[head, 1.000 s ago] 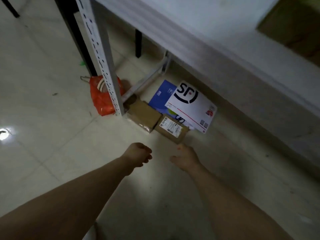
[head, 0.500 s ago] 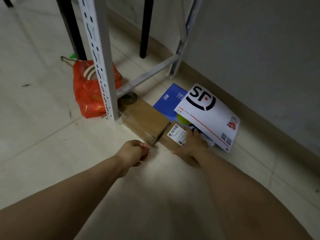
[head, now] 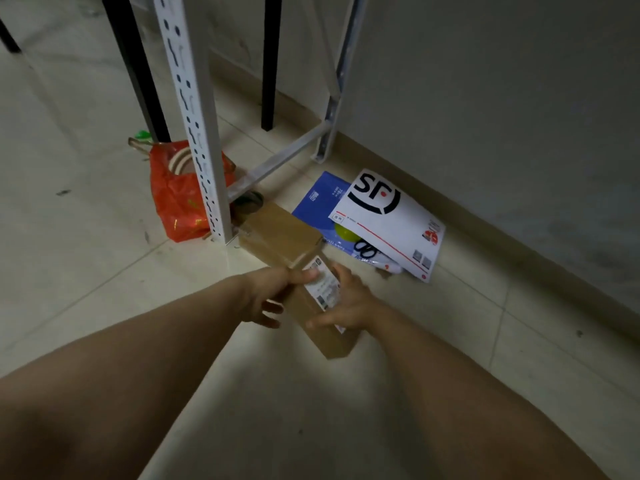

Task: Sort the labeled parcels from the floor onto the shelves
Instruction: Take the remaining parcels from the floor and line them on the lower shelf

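Observation:
A small brown cardboard box with a white shipping label (head: pixel 320 308) is lifted off the floor between both hands. My left hand (head: pixel 273 292) grips its left side with the thumb on the label. My right hand (head: pixel 349 301) holds its right side with the thumb along the lower edge. Behind it a larger brown box (head: pixel 277 233) lies on the floor against the shelf post. A white SF envelope (head: pixel 388 220) lies over a blue envelope (head: pixel 320 202) near the wall.
The white perforated shelf post (head: pixel 194 116) and its low crossbar (head: pixel 277 164) stand just behind the boxes. An orange plastic bag (head: pixel 176 199) with tape rolls sits left of the post. Black table legs (head: pixel 266 60) and the grey wall (head: pixel 485 98) are behind. Pale tiled floor surrounds.
My right hand reached the small labeled box and took hold; my left hand joined it. The box has been lifted and pulled toward me, away from the envelopes.

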